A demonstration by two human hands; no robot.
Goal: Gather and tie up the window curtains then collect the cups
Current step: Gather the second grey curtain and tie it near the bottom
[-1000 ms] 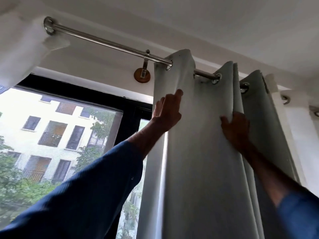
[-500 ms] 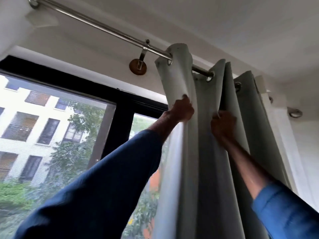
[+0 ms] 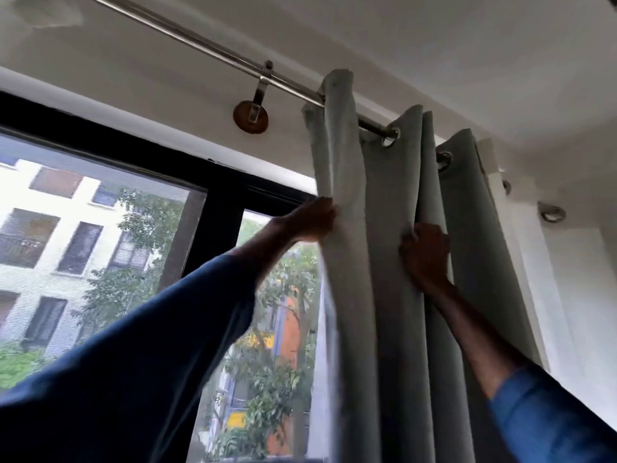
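L hand [image 3: 315,219] grips curtain [image 3: 394,279] edge fold; R hand [image 3: 424,252], just beside, clutches next fold; rod [image 3: 213,50] above both.

Bright daylight through window [image 3: 100,228], backlit dim interior, soft motion blur, wide-angle edge bending

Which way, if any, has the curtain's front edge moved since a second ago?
Yes: the curtain edge slid right along the rod, away from the bracket.

A room in a home: grey-green eyelet curtain [image 3: 394,262] on a steel rod [image 3: 207,45] at upper centre, black-framed window [image 3: 220,235] at left facing an apartment block [image 3: 40,228] and trees
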